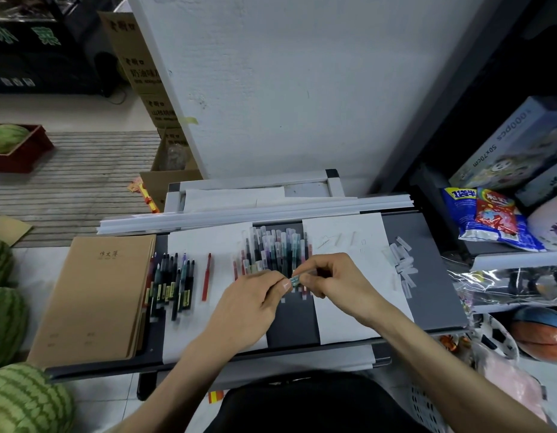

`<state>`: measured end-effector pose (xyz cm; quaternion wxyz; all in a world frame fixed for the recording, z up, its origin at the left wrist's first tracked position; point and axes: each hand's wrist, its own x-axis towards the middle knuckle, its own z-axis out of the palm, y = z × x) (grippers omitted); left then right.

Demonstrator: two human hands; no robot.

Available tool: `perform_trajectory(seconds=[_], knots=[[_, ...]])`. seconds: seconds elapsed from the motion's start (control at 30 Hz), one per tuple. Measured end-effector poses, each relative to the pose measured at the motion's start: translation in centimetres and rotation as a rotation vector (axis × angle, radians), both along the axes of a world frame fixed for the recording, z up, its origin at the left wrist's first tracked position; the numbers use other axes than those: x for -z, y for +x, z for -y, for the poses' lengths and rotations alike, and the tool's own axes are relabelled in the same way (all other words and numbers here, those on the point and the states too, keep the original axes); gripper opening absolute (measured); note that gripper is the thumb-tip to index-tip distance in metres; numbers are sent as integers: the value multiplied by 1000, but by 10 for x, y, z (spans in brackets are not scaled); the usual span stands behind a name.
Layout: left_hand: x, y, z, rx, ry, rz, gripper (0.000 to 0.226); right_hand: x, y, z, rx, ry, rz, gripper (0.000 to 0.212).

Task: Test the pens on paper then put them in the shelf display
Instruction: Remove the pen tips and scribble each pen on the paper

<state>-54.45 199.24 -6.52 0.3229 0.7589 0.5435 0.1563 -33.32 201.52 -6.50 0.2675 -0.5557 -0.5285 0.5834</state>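
My left hand and my right hand meet over the middle of the dark table, both pinching one small green-tinted pen between their fingertips. Behind them lies a heap of capped coloured pens. A group of dark pens with yellow labels lies on the left sheet of white paper, with a single red pen beside it. The right white paper carries faint test marks. Loose clear caps lie to its right.
A stack of brown notebooks covers the table's left end. White strips run along the back edge. Watermelons sit on the floor at left. Shelves with snack bags, a puzzle box and balls stand at right.
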Motion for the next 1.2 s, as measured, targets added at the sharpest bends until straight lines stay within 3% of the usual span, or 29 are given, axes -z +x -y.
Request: perform_trajectory(seconds=[0.17, 0.27, 0.53, 0.73, 1.03, 1.2], knots=[[19, -2, -3, 13, -89, 82, 30, 15, -2, 7, 177, -172, -268, 7], [33, -7, -4, -96, -163, 58, 30, 27, -4, 10, 234, -229, -250, 9], [60, -34, -53, -483, -241, 19, 21, 61, 39, -5, 145, -143, 355, 9], [81, -30, -93, -541, -203, -58, 35, 82, 84, -35, 221, -57, 796, 23], [99, -23, -94, -482, -191, -187, 48, 90, 88, -64, 241, 80, 970, 31], [101, -25, -92, -485, -186, -191, 43, 87, 80, -80, 81, 125, 1039, 42]])
